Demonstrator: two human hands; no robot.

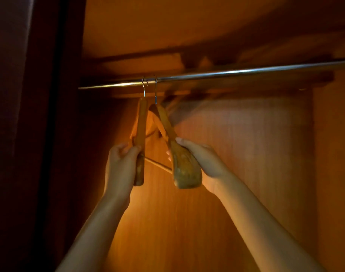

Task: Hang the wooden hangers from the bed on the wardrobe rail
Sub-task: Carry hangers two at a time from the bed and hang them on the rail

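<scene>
- The wardrobe [246, 154] fills the frame, its orange-brown back panel lit from below and a dark door edge down the left side.
- The rail [246, 71], a shiny metal bar, runs from centre left up to the right edge. It looks smooth, so I judge hooks will slide along it readily.
- The right hanger [185, 167] hangs at frame centre, tilted, with its broad, glossy shoulder end lowest. It looks like stiff solid wood, moderately heavy and a little slick, best gripped at the thick shoulder or neck.
- The left hanger [141, 122] hangs just left of it, seen edge-on and nearly upright. A thin crossbar [158, 164] shows between the two and looks too slender for a good hold.
- The right hand [203, 158] holds the right hanger's wide end, thumb on top and fingers [168, 154] wrapped behind.
- The left hand [121, 163] has its fingers [128, 151] curled round the left hanger's arm.
- The hooks [144, 87], thin wire, sit over the rail close together. They could bend or snag if twisted.
</scene>
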